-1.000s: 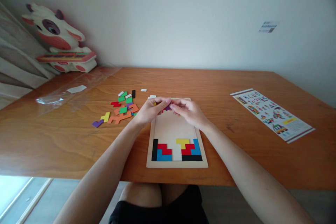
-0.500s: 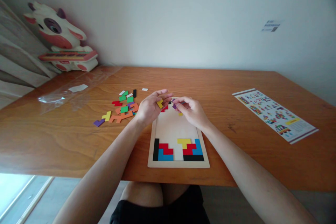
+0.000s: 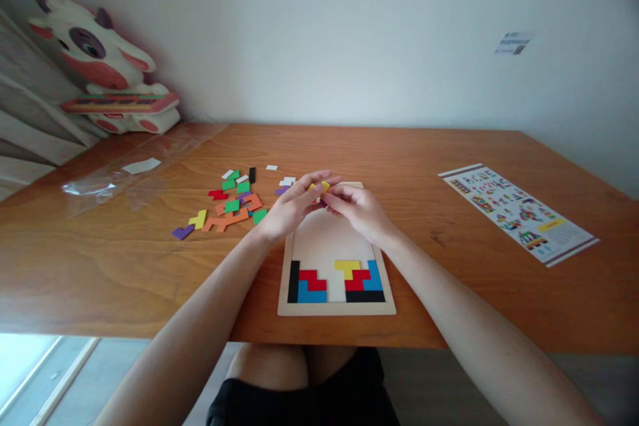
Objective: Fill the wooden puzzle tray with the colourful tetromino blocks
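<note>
Both hands meet over the far end of a pale wooden puzzle tray (image 3: 337,309). My left hand (image 3: 294,208) is closed around a yellow piece (image 3: 324,186), which shows between the fingers. Beside it, my right hand (image 3: 360,210) pinches a small dark purple piece, mostly hidden by the fingertips. In the tray's near end lie black, blue and red pieces, with a yellow T-shaped piece (image 3: 348,267) on top of them. Bare tray floor shows between the left and right groups. The tray's far end is largely covered by the hands.
Loose coloured pieces (image 3: 232,206) lie left of the tray, some white ones behind. A printed sheet (image 3: 519,213) is on the right. At the back left are a clear plastic bag (image 3: 110,176) and a cow-shaped toy keyboard (image 3: 120,103).
My hands have come together, and the left fingers have folded over the yellow piece. White, purple and green pieces left of the tray are now uncovered. The view has shifted slightly.
</note>
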Demonstrator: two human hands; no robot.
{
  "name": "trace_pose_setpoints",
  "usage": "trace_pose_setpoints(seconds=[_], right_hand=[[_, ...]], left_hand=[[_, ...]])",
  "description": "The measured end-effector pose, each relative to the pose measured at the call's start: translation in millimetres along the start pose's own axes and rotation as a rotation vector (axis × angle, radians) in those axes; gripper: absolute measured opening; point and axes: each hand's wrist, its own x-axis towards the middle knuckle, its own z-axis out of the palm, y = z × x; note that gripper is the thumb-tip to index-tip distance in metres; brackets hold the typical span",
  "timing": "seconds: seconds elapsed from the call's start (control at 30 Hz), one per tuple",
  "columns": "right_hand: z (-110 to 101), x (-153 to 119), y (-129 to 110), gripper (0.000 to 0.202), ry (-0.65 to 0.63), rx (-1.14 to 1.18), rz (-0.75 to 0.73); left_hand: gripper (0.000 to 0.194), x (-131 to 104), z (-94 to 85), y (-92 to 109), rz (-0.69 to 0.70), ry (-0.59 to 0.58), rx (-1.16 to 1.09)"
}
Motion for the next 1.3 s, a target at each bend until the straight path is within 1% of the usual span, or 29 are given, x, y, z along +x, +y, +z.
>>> trace_pose_setpoints(seconds=[0.13,0.23,0.37,0.47,0.6,0.73,0.83,0.93,1.03,1.1,1.13,1.23,1.3], right_hand=[[-8,5,3,0.038,0.1,0.185,0.054],[-13,7,4,0.036,0.122,0.223,0.072],[-12,6,6,0.038,0.098,0.19,0.08],[-9,4,6,0.039,0.079,0.185,0.065],[-7,4,4,0.042,0.088,0.219,0.061],[-7,4,3,0.044,0.095,0.204,0.074],[-7,4,6,0.043,0.077,0.2,0.077],[-7,5,9,0.041,0.064,0.189,0.086],[-9,5,9,0.037,0.116,0.133,0.064],[-12,5,5,0.035,0.145,0.094,0.051],[-13,4,3,0.034,0.136,0.08,0.051],[-16,1,-5,0.033,0.034,0.048,0.069],[-16,0,-8,0.032,-0.054,0.027,0.088]], left_hand=[[0.04,1,-1.2,1,0.0,0.106,0.074],[0.039,2,-5.1,-1,-0.013,0.171,0.187],[0.036,3,-8.3,-4,0.03,0.19,0.319],[0.033,3,-7.5,-4,0.054,0.214,0.292],[0.036,3,-6.2,-3,0.008,0.216,0.234],[0.036,2,-8.3,0,-0.022,0.223,0.316],[0.034,2,-10.5,0,-0.019,0.255,0.358],[0.033,2,-11.9,-1,-0.016,0.264,0.389],[0.035,4,-13.8,-4,0.0,0.275,0.332],[0.038,6,-16.1,-4,0.02,0.327,0.233],[0.04,6,-17.6,-4,0.028,0.365,0.18],[0.039,9,-21.7,0,0.043,0.464,0.026],[0.033,9,-23.6,3,0.046,0.494,-0.064]])
